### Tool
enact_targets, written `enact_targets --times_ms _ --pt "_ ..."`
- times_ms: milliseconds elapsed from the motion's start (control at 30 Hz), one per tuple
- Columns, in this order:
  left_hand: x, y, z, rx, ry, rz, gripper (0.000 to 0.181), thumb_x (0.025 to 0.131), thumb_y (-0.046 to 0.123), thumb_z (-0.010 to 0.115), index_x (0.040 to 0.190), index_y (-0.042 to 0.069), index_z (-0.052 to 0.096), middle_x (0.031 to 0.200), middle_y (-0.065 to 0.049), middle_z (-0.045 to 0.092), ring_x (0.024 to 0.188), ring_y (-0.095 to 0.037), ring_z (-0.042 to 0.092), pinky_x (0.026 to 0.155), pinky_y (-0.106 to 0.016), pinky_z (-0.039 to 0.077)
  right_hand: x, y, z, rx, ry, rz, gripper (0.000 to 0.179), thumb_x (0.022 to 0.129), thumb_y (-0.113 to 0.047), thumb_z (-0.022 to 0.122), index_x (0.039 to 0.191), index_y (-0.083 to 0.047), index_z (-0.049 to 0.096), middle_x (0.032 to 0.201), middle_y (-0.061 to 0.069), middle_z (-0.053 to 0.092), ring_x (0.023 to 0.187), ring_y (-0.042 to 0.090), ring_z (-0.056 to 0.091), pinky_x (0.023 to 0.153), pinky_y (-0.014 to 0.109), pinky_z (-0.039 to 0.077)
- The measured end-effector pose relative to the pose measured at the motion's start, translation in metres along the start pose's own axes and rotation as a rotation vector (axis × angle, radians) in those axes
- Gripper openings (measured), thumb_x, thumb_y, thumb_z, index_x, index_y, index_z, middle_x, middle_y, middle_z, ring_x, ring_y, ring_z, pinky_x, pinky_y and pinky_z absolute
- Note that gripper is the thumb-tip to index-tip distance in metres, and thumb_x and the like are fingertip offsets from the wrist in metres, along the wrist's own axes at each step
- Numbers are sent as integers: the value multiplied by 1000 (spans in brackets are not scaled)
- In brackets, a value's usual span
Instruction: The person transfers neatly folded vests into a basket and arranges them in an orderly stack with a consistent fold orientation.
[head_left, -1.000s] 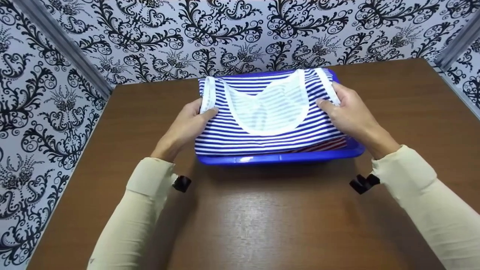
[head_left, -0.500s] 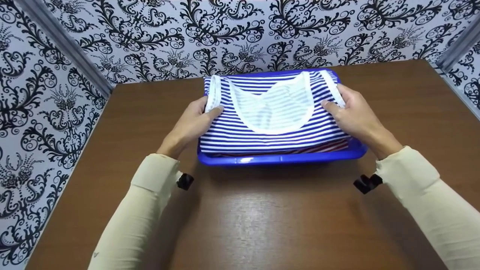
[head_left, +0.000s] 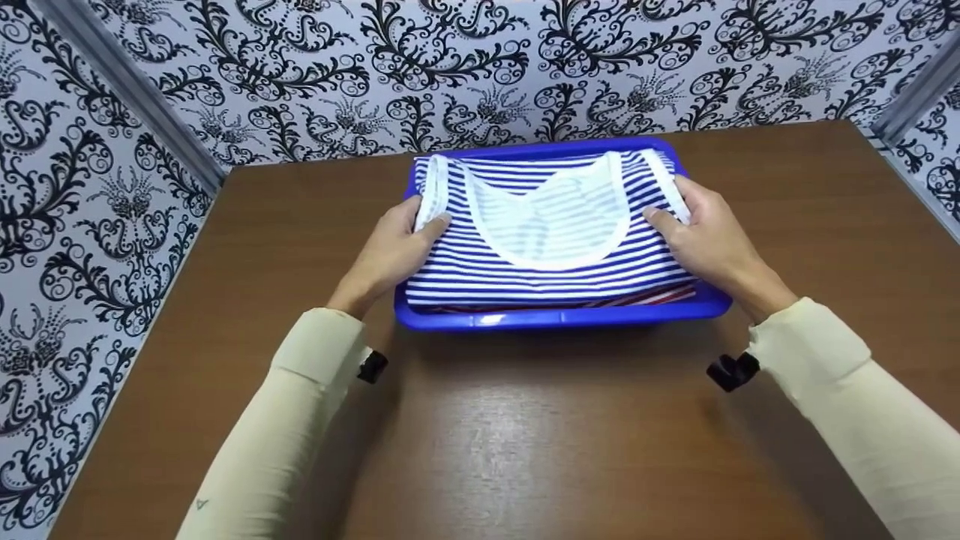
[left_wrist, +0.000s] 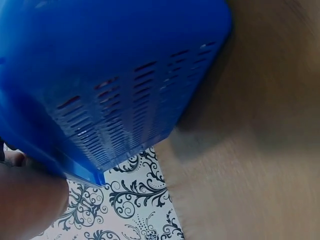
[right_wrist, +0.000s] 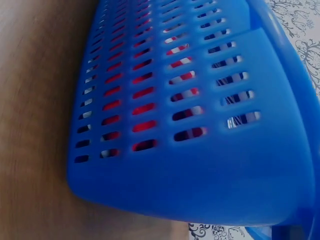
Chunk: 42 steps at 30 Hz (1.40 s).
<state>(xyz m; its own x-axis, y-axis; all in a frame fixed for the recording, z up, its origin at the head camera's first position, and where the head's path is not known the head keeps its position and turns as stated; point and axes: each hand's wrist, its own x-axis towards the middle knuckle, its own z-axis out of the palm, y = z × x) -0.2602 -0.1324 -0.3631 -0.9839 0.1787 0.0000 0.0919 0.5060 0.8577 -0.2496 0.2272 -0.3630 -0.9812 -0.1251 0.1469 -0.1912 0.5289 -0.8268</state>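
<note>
A folded blue-and-white striped tank top point(head_left: 540, 281) with white neck and armhole trim lies in the top of a blue plastic basket point(head_left: 517, 320). My left hand point(head_left: 394, 247) grips its left side, thumb on top by the armhole. On the opposite side my right hand point(head_left: 709, 232) holds the other armhole edge, thumb also on top. The fingers under the cloth are hidden. In the left wrist view, part of the left hand point(left_wrist: 30, 200) shows beyond the basket's slotted wall point(left_wrist: 60, 75).
Red-and-white striped cloth point(head_left: 667, 295) lies under the tank top and shows through the basket slots in the right wrist view. The basket stands on a brown wooden table point(head_left: 480, 435), near a wall point(head_left: 450, 82) with black scroll patterns.
Both hands have shifted slightly right with the tank top, which now sits a little lower within the basket. More of the basket's left and back rim shows.
</note>
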Motion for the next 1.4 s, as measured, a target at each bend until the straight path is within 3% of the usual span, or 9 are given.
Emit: enact_targets --times_ms 233,567,900,1200,1400 --pt "1 0 0 3 -6 -23 34 103 30 50 128 8 55 99 -8 62 89 -20 60 84 -32 49 -2 2 1 2 20 0 40 102 -26 52 135 -4 53 101 13 62 76 14 63 70 21 49" --pt "3 5 0 44 -39 -58 35 103 31 49 129 7 54 99 -9 61 89 -21 60 84 -33 49 0 4 2 -101 36 -29 38 102 -25 52 133 -4 53 105 13 59 88 20 55 79 26 41" --pt "3 5 -2 -2 -63 -93 33 104 29 48 129 8 54 99 -8 60 89 -19 59 83 -32 48 0 5 4 -145 69 -51 33 100 -20 53 128 -3 56 103 14 59 89 22 52 79 31 38" --pt "4 6 -2 102 -76 -97 35 104 31 47 132 9 51 104 -9 58 96 -22 58 90 -36 47 1 5 6 -178 44 -31 38 101 -22 52 132 -2 52 108 18 58 93 29 53 84 40 39" --pt "5 7 -1 187 -45 -60 35 104 31 47 128 5 51 102 -11 57 95 -24 57 91 -38 48 2 3 4 -196 20 -14 49 101 -22 52 143 1 44 131 25 55 109 37 52 103 53 37"
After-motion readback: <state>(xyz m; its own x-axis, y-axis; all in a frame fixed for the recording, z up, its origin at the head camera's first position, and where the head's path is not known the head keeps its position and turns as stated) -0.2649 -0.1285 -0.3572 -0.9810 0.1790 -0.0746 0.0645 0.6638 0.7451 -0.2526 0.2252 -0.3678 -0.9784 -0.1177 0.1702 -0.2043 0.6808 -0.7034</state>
